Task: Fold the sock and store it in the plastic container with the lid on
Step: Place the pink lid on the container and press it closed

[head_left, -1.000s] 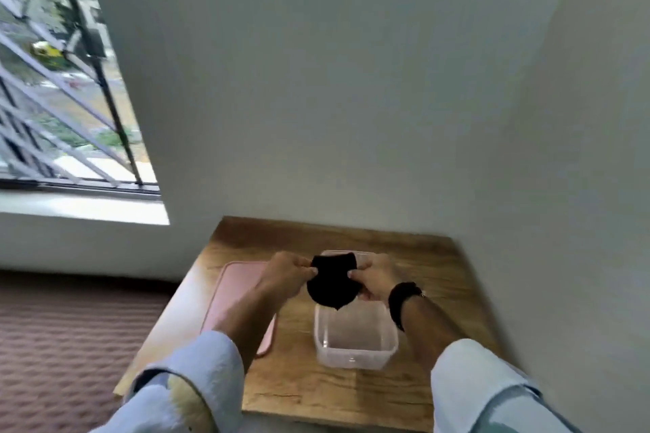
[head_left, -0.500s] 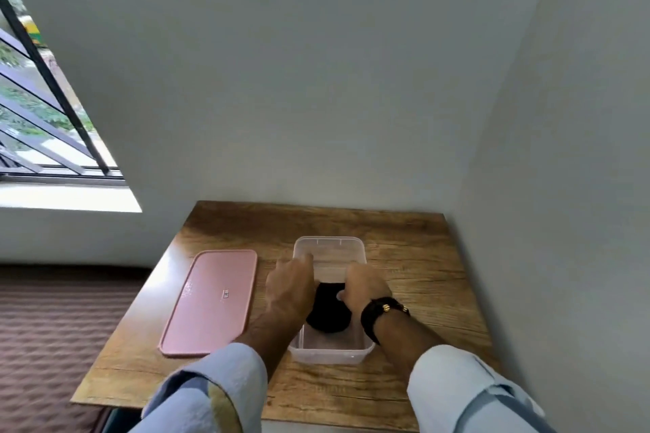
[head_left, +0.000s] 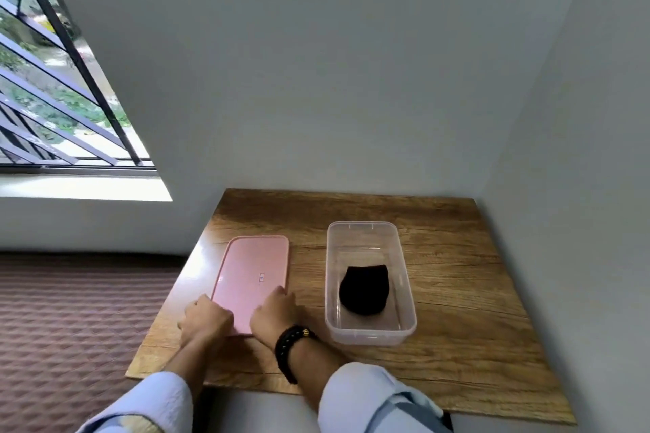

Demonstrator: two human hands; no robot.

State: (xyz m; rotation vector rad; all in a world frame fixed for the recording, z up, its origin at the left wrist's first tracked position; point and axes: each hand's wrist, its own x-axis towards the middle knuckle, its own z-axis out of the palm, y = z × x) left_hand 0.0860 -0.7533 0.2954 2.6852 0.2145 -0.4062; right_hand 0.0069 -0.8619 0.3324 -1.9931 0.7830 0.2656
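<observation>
The black sock is seen folded inside the clear plastic container on the wooden counter. The pink lid is laid flat at 9 o'clock from the container, just beside it, with its long side running from 6 to 12. Its near end is touched by both hands: the left hand is wrapped on the corner, the right hand is spread on top. The container is found at 3 o'clock, nearer the right hand.

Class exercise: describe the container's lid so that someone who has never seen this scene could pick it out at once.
Find the wooden table in the corner. Left of the clear plastic container lies the lid, flat, with both hands on its near end. It is the only pink thing there.
</observation>
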